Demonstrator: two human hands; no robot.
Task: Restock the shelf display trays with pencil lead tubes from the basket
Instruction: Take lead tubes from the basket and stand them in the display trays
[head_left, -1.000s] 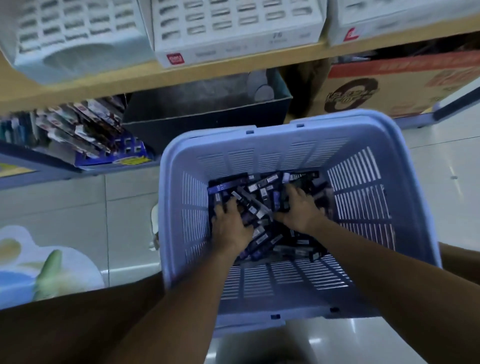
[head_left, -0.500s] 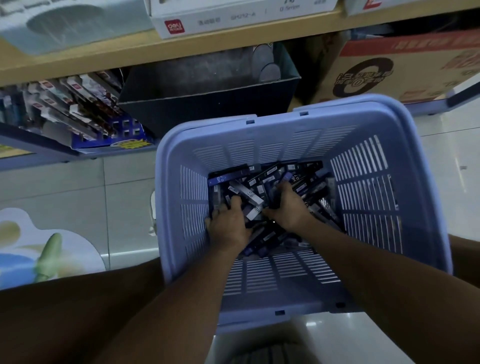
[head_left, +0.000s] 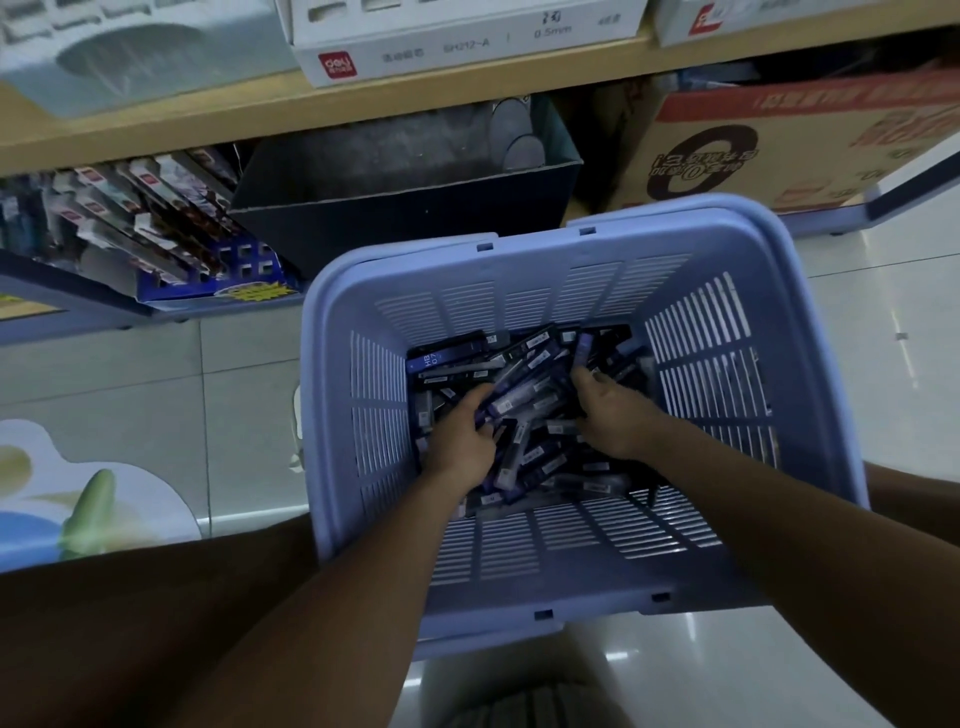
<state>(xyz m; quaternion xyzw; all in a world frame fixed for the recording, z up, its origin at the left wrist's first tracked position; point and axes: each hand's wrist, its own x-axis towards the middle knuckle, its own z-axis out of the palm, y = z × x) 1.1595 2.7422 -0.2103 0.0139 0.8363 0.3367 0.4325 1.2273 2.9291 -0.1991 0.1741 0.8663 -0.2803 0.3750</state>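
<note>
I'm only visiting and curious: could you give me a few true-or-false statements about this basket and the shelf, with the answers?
1. The left hand and the right hand are both down in the basket, fingers curled on the lead tubes. True.
2. The basket is red. False: it is pale blue.
3. The white tray on the shelf above bears a "0.5mm" label. True.
4. The cardboard box stands to the left of the basket. False: it stands to the right, under the shelf.
</note>
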